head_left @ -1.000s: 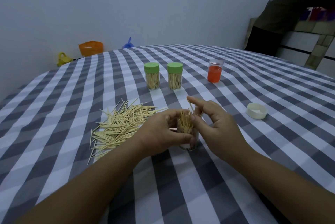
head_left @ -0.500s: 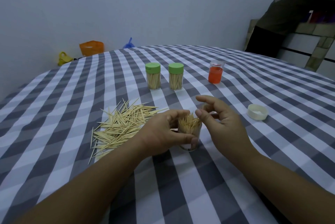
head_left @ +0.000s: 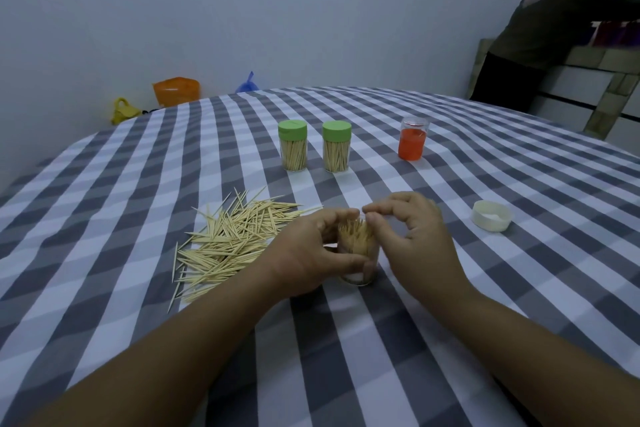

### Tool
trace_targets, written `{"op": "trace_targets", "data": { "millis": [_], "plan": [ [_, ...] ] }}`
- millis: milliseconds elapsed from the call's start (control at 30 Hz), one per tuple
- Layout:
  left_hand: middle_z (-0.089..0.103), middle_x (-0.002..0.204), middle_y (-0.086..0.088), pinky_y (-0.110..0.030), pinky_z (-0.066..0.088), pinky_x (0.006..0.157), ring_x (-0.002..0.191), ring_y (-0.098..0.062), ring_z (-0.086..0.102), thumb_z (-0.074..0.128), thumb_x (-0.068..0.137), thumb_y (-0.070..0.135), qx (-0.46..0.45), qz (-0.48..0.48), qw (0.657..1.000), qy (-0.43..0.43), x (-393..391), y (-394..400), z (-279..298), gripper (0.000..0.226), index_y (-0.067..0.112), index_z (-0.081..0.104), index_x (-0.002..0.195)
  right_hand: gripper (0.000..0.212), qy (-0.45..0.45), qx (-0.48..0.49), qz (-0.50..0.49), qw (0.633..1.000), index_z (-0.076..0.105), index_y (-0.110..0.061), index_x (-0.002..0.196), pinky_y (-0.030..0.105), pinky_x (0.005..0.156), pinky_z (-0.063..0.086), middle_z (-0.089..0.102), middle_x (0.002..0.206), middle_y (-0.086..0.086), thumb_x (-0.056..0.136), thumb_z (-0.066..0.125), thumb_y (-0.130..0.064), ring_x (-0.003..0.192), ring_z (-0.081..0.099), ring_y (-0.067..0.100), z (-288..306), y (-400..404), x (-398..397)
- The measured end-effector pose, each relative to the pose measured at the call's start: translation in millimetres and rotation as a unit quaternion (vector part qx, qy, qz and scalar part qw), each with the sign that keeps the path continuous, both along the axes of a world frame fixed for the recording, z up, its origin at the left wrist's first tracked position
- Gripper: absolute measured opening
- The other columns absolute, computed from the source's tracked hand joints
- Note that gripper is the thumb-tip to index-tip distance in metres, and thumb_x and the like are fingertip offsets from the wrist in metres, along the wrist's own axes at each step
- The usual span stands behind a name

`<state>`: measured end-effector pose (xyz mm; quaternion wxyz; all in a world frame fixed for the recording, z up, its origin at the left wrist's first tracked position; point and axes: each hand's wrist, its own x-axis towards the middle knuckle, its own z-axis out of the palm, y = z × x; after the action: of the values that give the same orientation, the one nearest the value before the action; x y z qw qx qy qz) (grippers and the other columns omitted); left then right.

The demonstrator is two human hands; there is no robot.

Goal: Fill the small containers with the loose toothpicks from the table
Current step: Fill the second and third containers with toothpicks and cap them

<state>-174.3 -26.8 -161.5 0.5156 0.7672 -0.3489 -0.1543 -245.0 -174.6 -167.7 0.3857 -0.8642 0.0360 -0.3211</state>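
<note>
A small clear container [head_left: 360, 271] stands on the checked tablecloth, packed with toothpicks [head_left: 356, 236] that stick out of its mouth. My left hand [head_left: 304, 253] is wrapped around its left side. My right hand [head_left: 412, 236] hovers at its right, thumb and forefinger touching the toothpick tips. A loose pile of toothpicks [head_left: 232, 239] lies just left of my left hand. Two filled containers with green lids [head_left: 292, 146] [head_left: 336, 146] stand farther back. A white lid [head_left: 491, 215] lies open side up to the right.
A clear container with an orange lid inside it [head_left: 411, 139] stands at the back right. Beyond the table's far edge are an orange bag [head_left: 176, 91], a yellow bag [head_left: 123, 111] and a blue one [head_left: 247, 84]. A person [head_left: 554, 28] stands at the far right.
My right hand let a single toothpick go into the container, lifted, then came back down onto the toothpick tips. My left hand has stayed on the container.
</note>
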Motion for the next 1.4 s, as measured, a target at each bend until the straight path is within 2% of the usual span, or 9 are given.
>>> {"op": "trace_targets", "data": {
  "millis": [133,267,400,533,667,800,967,1267,1400],
  "plan": [
    [0.068,0.112,-0.001,-0.033,0.055,0.090,0.105,-0.011,0.065,0.083,0.068,0.013,-0.002,-0.002,1.000,0.011,0.9,0.5,0.2,0.067,0.016,0.054,0.128,0.018,0.040,0.011,0.039,0.998,0.067,-0.034,0.106,0.015,0.093,0.034,0.056,0.117,-0.016,0.094,0.053,-0.034,0.116,0.043,-0.001,-1.3,-5.6,-4.8],
    [0.069,0.112,0.003,-0.032,0.053,0.093,0.106,-0.006,0.064,0.080,0.072,0.009,-0.009,0.002,1.000,0.006,0.9,1.8,0.4,0.058,0.017,0.057,0.125,0.041,0.078,-0.011,0.103,0.992,0.062,-0.036,0.120,0.021,0.106,0.023,0.045,0.134,-0.022,0.090,0.040,-0.053,0.131,0.028,-0.005,-1.7,5.3,-11.5],
    [0.066,0.119,0.004,-0.037,0.050,0.098,0.111,-0.008,0.062,0.084,0.068,0.017,0.018,-0.008,1.000,0.013,5.2,3.7,0.9,0.073,0.019,0.052,0.133,0.059,0.118,0.087,0.123,0.982,0.041,-0.041,0.135,0.019,0.103,0.029,0.040,0.135,-0.021,0.078,0.047,-0.055,0.128,0.033,-0.005,6.7,5.2,-15.1],
    [0.064,0.116,0.015,-0.027,0.047,0.099,0.110,0.001,0.057,0.084,0.067,0.028,0.114,-0.028,0.991,-0.068,7.2,12.0,11.9,0.061,0.047,0.054,0.117,0.079,0.175,0.108,0.155,0.966,0.033,-0.034,0.144,0.013,0.098,0.037,0.045,0.130,-0.018,0.073,0.068,-0.043,0.123,0.045,0.001,7.8,1.4,-15.9],
    [0.056,0.129,0.015,-0.012,0.035,0.090,0.111,0.007,0.045,0.077,0.075,0.033,0.193,0.038,0.974,-0.115,26.7,34.1,23.0,0.061,0.034,0.052,0.130,0.076,0.179,0.135,0.147,0.963,0.038,-0.032,0.141,0.025,0.101,0.046,0.053,0.129,-0.013,0.075,0.076,-0.024,0.118,0.053,0.004,7.7,1.8,-13.6],
    [0.052,0.138,0.007,-0.023,0.034,0.098,0.126,-0.012,0.047,0.060,0.092,0.026,0.233,0.118,0.953,-0.155,43.9,49.4,21.9,0.040,0.035,0.054,0.130,0.069,0.181,0.200,0.163,0.949,0.049,-0.031,0.132,0.027,0.095,0.051,0.060,0.124,-0.005,0.071,0.078,-0.018,0.110,0.060,0.008,5.8,1.0,-11.5],
    [0.046,0.145,-0.001,-0.026,0.030,0.104,0.131,-0.020,0.042,0.034,0.097,0.011,0.297,0.118,0.933,-0.166,53.1,42.5,12.3,0.047,0.028,0.045,0.140,0.062,0.178,0.206,0.176,0.946,0.049,-0.039,0.123,0.026,0.091,0.053,0.060,0.124,-0.004,0.072,0.077,-0.016,0.110,0.061,0.010,3.6,2.6,-10.8],
    [0.050,0.141,0.003,-0.026,0.031,0.103,0.127,-0.018,0.044,0.035,0.093,0.001,0.325,0.108,0.929,-0.137,54.6,43.3,18.6,0.051,0.028,0.056,0.131,0.068,0.180,0.198,0.183,0.946,0.046,-0.031,0.133,0.014,0.081,0.052,0.059,0.121,-0.009,0.075,0.074,-0.012,0.105,0.061,0.004,4.9,4.6,-11.3],
    [0.044,0.145,-0.001,-0.025,0.041,0.090,0.123,-0.022,0.047,0.039,0.089,-0.004,0.336,0.112,0.924,-0.142,51.5,51.4,26.3,0.062,0.040,0.052,0.132,0.071,0.179,0.188,0.189,0.947,0.046,-0.034,0.132,0.012,0.079,0.052,0.059,0.120,-0.011,0.068,0.075,-0.021,0.103,0.061,0.001,6.0,4.1,-11.8]
  ]
}}
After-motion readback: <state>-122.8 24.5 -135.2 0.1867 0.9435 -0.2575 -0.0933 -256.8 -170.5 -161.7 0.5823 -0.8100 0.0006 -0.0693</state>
